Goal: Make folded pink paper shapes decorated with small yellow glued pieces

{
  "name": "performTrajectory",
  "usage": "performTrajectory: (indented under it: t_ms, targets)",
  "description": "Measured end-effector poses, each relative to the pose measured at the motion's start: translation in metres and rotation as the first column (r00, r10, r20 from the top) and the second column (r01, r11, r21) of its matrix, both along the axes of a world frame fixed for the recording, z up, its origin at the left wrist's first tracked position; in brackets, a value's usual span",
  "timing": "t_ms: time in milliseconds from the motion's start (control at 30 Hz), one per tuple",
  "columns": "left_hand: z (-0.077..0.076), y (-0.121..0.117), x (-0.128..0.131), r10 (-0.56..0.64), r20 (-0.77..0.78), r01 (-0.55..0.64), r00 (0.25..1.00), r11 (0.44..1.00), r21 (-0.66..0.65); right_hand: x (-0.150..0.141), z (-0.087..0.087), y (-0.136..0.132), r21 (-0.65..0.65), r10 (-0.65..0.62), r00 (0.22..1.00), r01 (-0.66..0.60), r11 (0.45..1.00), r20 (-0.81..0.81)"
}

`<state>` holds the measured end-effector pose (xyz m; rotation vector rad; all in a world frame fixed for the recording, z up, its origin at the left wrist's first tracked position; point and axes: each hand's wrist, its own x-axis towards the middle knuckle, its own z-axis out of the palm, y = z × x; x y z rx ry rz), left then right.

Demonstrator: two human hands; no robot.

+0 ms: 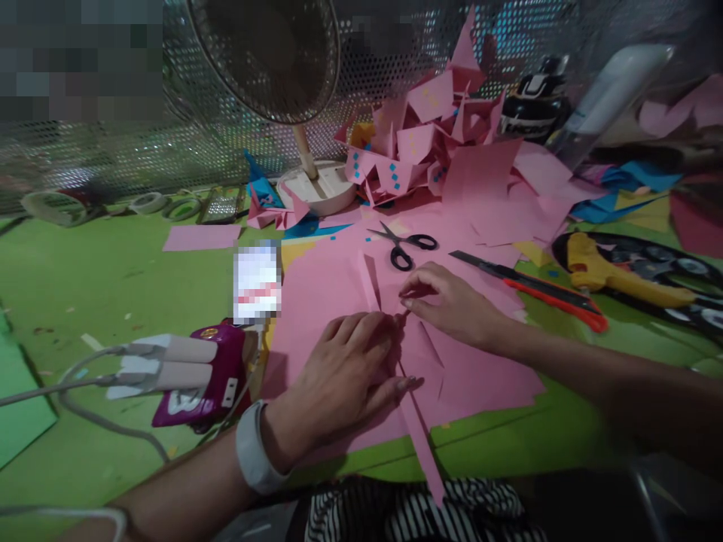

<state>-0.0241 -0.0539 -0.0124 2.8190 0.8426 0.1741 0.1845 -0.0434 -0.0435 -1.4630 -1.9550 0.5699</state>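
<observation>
My left hand, with a grey band at its wrist, rests over a narrow folded pink paper strip. Its fingers curl down onto the strip, while the thumb sticks out to the right. One end of the strip hangs past the table's front edge; another narrow pink fold shows beyond my fingers. Close by, my right hand has thumb and fingertips drawn together in a pinch. What lies between those tips is too small to make out. Underneath both hands are large pink paper sheets. Black-handled scissors lie open just beyond.
A red-and-black utility knife and a yellow-handled tool lie right. Folded pink paper shapes heap at the back beside a fan. At left are a purple power block with cables and a lit, blurred-out screen.
</observation>
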Motion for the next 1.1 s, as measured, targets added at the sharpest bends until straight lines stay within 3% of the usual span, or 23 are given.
performTrajectory:
  t_ms: [367, 633, 800, 967, 1100]
  targets:
    - [-0.003, 0.001, 0.000, -0.002, 0.005, 0.002, 1.000, 1.000, 0.022, -0.001, 0.000, 0.000, 0.009, -0.028, 0.999, 0.028, 1.000, 0.028]
    - [0.000, 0.001, 0.002, -0.006, 0.002, 0.006, 1.000, 0.999, 0.037, -0.001, 0.002, 0.002, 0.015, 0.024, 0.997, -0.025, 1.000, 0.068]
    - [0.004, -0.002, 0.004, -0.014, -0.043, 0.016, 0.999, 0.998, 0.061, 0.001, 0.004, 0.005, -0.052, 0.045, 0.998, -0.047, 0.998, -0.043]
    - [0.003, -0.004, 0.004, -0.013, -0.021, 0.015, 1.000, 0.995, 0.096, 0.006, 0.005, 0.010, -0.171, 0.080, 0.956, -0.132, 0.976, -0.284]
    - [0.001, -0.005, 0.003, -0.019, 0.009, 0.018, 1.000, 0.992, 0.124, 0.009, 0.008, 0.016, -0.200, 0.114, 0.962, -0.166, 0.966, -0.249]
